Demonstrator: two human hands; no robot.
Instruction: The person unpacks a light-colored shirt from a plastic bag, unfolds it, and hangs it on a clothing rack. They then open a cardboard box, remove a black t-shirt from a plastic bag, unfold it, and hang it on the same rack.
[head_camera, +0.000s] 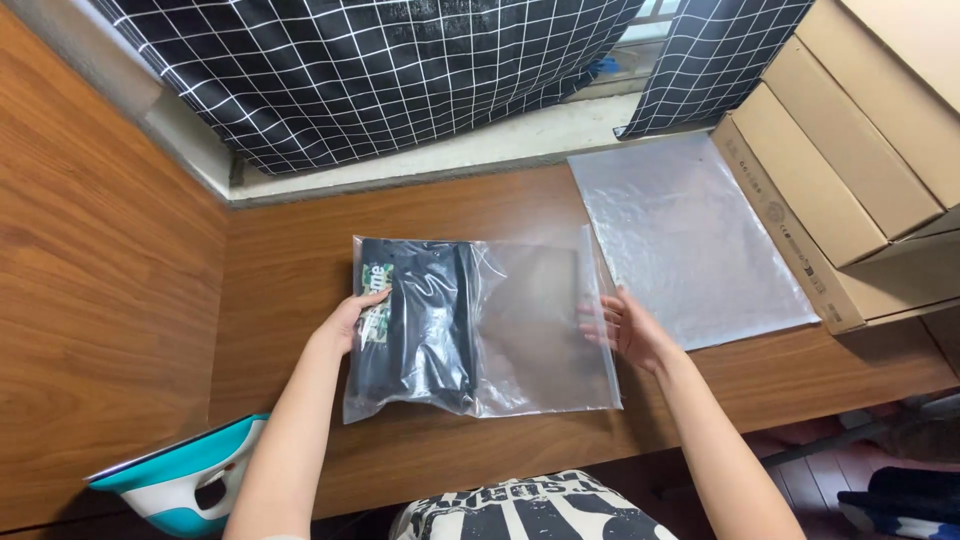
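Clear bag (530, 330) blurs folded black garment (420, 325) inside.

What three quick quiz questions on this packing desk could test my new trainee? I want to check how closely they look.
1. True or false: the black folded garment fills the whole clear plastic bag.
2. Which hand touches the bag's open, empty side: A left hand, B right hand?
3. What lies between the bag and the cardboard boxes?

Key: 1 false, it sits in the left part; 2 B; 3 a stack of clear plastic bags, lying flat on the wooden desk.
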